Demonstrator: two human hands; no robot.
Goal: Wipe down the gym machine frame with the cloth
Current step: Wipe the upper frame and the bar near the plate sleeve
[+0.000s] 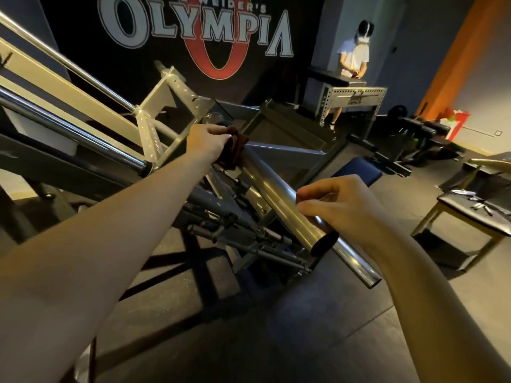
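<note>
Left grip (210,142), curled round the dark cloth (235,150), presses it on the steel tube (273,189) toward 11 o'clock. Right grip (340,203), at 3 o'clock, hangs loosely curled, holding nothing. The bunched cloth could slip off the round tube or snag at the joint.

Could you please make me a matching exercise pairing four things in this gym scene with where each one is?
Things:
1 cloth
2 right hand
3 blue pad
4 black bench

Places:
A far right, small items on top
B over the steel tube's near end
C bunched in the left hand on the tube
D just beyond the right hand

Pairs: 1-C; 2-B; 3-D; 4-A.
</note>
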